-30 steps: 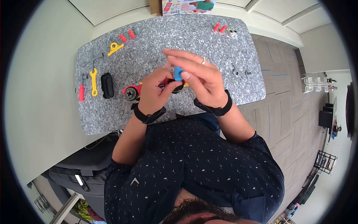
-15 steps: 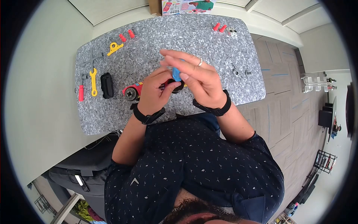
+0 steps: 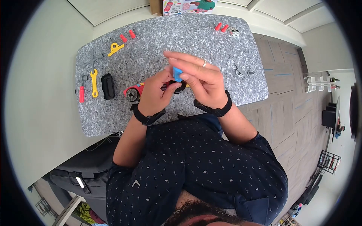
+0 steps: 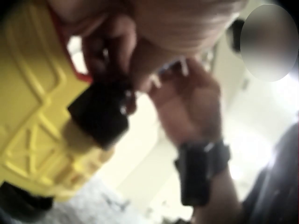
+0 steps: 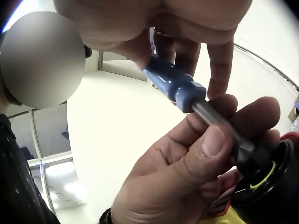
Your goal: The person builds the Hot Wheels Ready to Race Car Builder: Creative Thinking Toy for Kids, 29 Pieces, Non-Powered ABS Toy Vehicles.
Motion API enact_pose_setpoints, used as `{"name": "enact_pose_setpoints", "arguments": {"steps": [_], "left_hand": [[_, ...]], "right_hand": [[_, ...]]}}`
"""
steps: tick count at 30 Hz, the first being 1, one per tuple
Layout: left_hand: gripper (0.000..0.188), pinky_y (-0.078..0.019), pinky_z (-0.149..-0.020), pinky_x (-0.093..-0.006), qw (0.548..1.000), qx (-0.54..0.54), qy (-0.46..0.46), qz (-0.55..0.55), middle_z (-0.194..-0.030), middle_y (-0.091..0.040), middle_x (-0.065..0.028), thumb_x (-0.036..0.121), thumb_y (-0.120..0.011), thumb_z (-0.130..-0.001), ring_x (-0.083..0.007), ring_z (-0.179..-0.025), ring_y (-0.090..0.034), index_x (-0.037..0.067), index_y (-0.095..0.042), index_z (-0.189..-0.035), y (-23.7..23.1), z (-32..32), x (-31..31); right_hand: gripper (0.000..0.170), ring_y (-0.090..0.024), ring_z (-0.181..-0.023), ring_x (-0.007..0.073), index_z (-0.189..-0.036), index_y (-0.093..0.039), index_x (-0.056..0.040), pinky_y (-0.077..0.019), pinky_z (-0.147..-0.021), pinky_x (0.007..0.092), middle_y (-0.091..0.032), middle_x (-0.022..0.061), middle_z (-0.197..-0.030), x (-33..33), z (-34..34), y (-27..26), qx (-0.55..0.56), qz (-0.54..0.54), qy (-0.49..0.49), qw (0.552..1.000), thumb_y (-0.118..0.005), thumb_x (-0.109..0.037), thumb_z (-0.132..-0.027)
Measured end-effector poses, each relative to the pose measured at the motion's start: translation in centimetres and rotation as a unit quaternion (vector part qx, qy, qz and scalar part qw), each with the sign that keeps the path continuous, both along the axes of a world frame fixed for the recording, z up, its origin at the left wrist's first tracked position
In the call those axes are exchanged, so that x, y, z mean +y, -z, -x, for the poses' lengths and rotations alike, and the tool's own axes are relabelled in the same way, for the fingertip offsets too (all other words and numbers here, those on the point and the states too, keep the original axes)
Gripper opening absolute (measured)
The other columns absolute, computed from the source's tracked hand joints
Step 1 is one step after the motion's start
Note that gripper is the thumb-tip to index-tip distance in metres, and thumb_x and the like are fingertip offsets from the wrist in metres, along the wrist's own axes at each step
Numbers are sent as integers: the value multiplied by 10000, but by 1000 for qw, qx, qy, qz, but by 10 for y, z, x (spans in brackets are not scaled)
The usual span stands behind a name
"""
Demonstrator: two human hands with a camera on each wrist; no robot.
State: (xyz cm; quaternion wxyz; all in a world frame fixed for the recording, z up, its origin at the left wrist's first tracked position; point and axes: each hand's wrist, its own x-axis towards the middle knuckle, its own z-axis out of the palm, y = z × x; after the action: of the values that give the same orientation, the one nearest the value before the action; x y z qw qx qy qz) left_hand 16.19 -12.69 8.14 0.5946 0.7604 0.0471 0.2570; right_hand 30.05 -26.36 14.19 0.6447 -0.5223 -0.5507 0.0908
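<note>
In the right wrist view, my right hand [image 5: 168,23] grips the blue handle of a screwdriver [image 5: 168,77] between thumb and fingers. The thumb and fingers of my left hand [image 5: 163,172] pinch its grey shaft near the dark tip, which meets a black wheel [image 5: 268,191]. That wheel belongs to a red and yellow toy car, whose yellow underside [image 4: 28,93] fills the left of the left wrist view. From the head view, my left hand [image 3: 155,92] partly covers the red car [image 3: 140,89], while my right hand [image 3: 206,83] is beside the blue handle [image 3: 177,74].
On the speckled table [image 3: 158,41] lie a yellow wrench [image 3: 94,83], a red-handled tool [image 3: 82,94], a black part [image 3: 108,86] and a yellow part [image 3: 115,49]. Red pieces [image 3: 132,34] and small grey parts [image 3: 240,71] lie farther out. A printed box [image 3: 188,6] stands behind.
In the head view, my right hand and the blue handle have shifted slightly left, and the handle's tilt has changed. My left hand has stayed nearly in place beside the wheel.
</note>
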Motion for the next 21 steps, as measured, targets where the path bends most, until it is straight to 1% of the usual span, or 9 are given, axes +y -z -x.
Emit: {"name": "enact_pose_setpoints", "arguments": {"steps": [1, 4, 6, 9, 11, 13, 15, 18, 21], "left_hand": [[183, -539, -726, -297, 1000, -6, -4, -3, -982, -770, -64, 28, -829, -1001, -110, -800, -685, 8, -721, -1147, -2, 0, -1], [190, -544, -730, -293, 999, 27, 10, -41, -998, -776, -68, 26, -828, -1004, -106, -805, -691, 5, -721, -1160, 2, 4, 6], [191, -546, -732, -292, 999, 43, 7, -26, -1005, -778, -70, 29, -830, -1004, -108, -812, -696, 5, -721, -1159, 0, 5, 6], [195, -546, -733, -291, 999, 38, 11, -18, -995, -777, -65, 38, -838, -1001, -109, -811, -698, 8, -723, -1155, 0, 4, 5], [194, -545, -733, -291, 999, 32, 13, -21, -987, -775, -60, 43, -842, -1000, -109, -809, -697, 13, -723, -1150, -2, 4, 5], [190, -544, -734, -292, 999, 34, 11, -29, -983, -774, -58, 46, -843, -1000, -110, -810, -696, 18, -723, -1144, -9, 5, 4], [186, -543, -736, -295, 999, 32, 6, -30, -989, -773, -58, 47, -841, -1002, -112, -812, -698, 20, -723, -1145, -4, 4, 4], [185, -543, -735, -300, 999, 26, 4, -34, -989, -771, -59, 50, -840, -1002, -117, -812, -699, 25, -725, -1145, -3, 3, 4], [186, -543, -734, -301, 999, 33, 12, -29, -985, -773, -61, 56, -842, -1001, -119, -809, -697, 27, -727, -1145, -3, 3, 5]], "right_hand": [[321, -777, -1134, 258, -1322, -836, -28, -627, -963, 367, -788, 180, -1317, -2, -2, 2, -8, 3, 9, 1000, -817, -1, -1002], [346, -789, -1157, 264, -1348, -835, -50, -636, -998, 366, -792, 164, -1280, -6, -7, 7, -39, 1, 38, 999, -789, 18, -1012], [349, -790, -1151, 257, -1354, -833, -48, -632, -1001, 361, -792, 166, -1281, -7, -9, 10, -69, -10, 61, 996, -789, 15, -1013], [329, -788, -1139, 241, -1310, -858, -69, -635, -974, 356, -792, 142, -1263, -2, -2, 2, -14, -54, 46, 997, -841, -16, -985], [312, -786, -1138, 234, -1294, -863, -70, -634, -968, 354, -789, 133, -1261, -2, 1, -1, 18, -33, 22, 999, -847, -25, -986], [293, -787, -1144, 236, -1291, -863, -66, -634, -974, 357, -790, 135, -1271, -4, 1, 0, 23, -12, 9, 1000, -836, -35, -1001], [276, -792, -1159, 249, -1303, -855, -55, -634, -992, 365, -796, 149, -1291, -11, -4, 6, 1, 9, 10, 1000, -808, -48, -1032], [274, -803, -1138, 261, -1322, -843, -37, -640, -978, 366, -803, 169, -1296, -12, -11, 7, -49, 0, 19, 999, -778, -52, -1057], [268, -805, -1100, 259, -1303, -853, -41, -644, -942, 367, -812, 161, -1242, -5, -8, 1, -28, -44, 17, 998, -795, -43, -1042]]}}
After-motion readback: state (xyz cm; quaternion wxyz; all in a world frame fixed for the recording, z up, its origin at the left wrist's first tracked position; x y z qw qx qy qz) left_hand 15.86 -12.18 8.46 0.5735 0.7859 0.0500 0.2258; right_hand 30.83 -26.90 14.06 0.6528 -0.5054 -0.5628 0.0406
